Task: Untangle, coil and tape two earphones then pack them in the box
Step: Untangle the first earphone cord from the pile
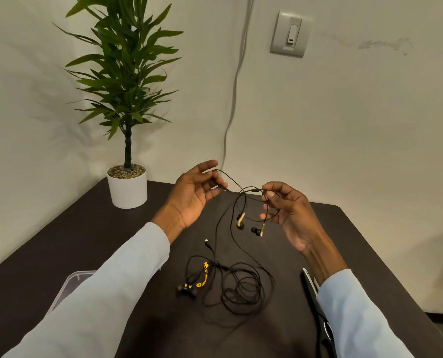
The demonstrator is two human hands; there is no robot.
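My left hand (192, 192) and right hand (287, 213) each pinch the black earphone cable (234, 180) in curled fingers above the table (112, 228). Its two earbuds (241, 220) dangle between them.

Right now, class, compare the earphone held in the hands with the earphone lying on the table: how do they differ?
The held earphone hangs in the air, its cable strung between the left hand and right hand; the table earphone lies untouched.
The held earphone's buds dangle apart; the table earphone's buds lie together beside a tangled cable heap.
Both have black cables and yellow-marked buds.
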